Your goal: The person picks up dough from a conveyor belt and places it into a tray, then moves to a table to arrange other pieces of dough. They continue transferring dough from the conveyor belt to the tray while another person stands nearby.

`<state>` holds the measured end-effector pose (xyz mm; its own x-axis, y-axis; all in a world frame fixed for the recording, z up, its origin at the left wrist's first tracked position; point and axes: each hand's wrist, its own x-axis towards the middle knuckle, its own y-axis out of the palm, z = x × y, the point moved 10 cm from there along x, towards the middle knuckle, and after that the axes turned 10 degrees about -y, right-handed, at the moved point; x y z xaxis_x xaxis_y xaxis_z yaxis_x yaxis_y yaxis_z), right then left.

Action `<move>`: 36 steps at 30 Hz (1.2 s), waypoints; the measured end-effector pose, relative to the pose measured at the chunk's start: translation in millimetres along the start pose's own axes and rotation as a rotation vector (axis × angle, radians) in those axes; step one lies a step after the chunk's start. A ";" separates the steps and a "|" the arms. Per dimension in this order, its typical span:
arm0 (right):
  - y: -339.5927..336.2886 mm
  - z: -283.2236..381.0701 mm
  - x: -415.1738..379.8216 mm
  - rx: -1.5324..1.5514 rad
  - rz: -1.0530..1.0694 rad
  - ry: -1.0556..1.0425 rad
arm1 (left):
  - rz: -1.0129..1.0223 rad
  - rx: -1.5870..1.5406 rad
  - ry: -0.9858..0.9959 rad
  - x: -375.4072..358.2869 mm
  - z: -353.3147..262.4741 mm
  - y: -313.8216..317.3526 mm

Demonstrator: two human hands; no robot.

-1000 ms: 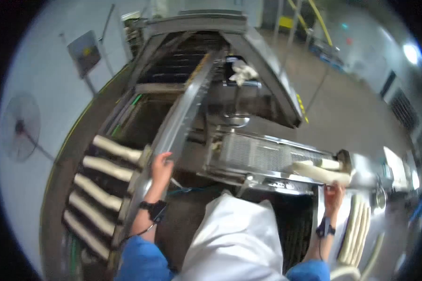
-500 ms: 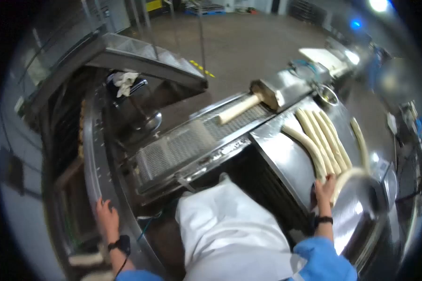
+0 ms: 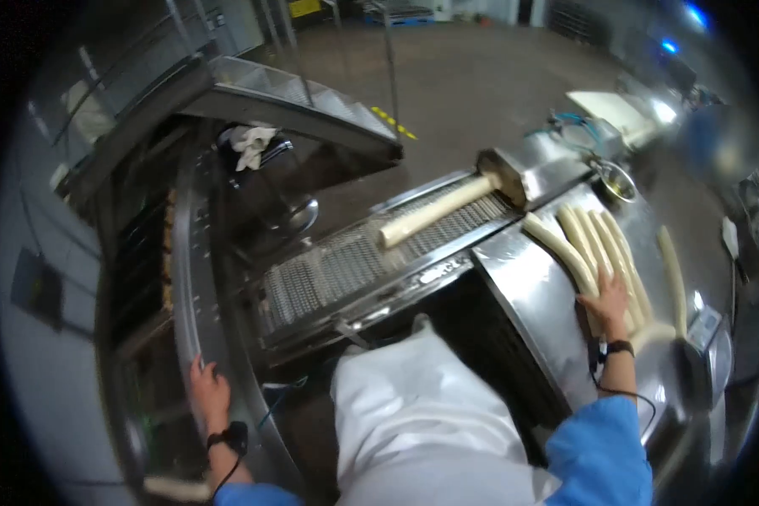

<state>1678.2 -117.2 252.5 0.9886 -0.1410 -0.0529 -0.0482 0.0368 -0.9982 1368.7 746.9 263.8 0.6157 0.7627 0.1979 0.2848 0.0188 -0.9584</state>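
Note:
Several long pale dough ropes (image 3: 557, 244) lie side by side on the metal table (image 3: 527, 308) to the right. My right hand (image 3: 609, 304) rests on their near part with its fingers spread, hiding a bit of the dough. A shorter dough rope (image 3: 673, 278) lies apart at the table's right side. To the left, my left hand (image 3: 211, 391) is by the metal rail (image 3: 196, 320), fingers apart and with nothing in them. Another thick dough rope (image 3: 434, 211) lies on the mesh conveyor (image 3: 329, 274), its far end at the metal machine outlet (image 3: 514, 177).
Metal stairs (image 3: 304, 105) rise beyond the rail, with a white cloth (image 3: 253, 145) hanging near them. A round metal bowl (image 3: 617, 182) stands at the table's far end. A small scale (image 3: 703, 327) is at the right edge. Another dough piece (image 3: 177, 487) shows at lower left.
My right hand has moved farther up onto the dough ropes and spread flat. The rope on the conveyor reaches farther out of the machine. My left hand stays by the rail.

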 end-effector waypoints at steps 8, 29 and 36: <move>8.0 15.0 -15.8 0.074 -0.020 -0.076 | -0.002 -0.102 0.012 0.1 -10.6 -9.5; 2.4 27.5 -101.2 -0.169 -0.201 -0.052 | 0.026 -0.542 0.289 33.0 -224.0 57.0; 7.7 16.0 -98.7 -0.148 -0.204 -0.098 | 0.278 -0.198 0.516 35.1 -338.2 103.4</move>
<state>1582.6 -87.1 250.6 0.9888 -0.0336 0.1456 0.1401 -0.1290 -0.9817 1668.3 556.9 241.2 0.9484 0.3097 0.0673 0.1629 -0.2941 -0.9418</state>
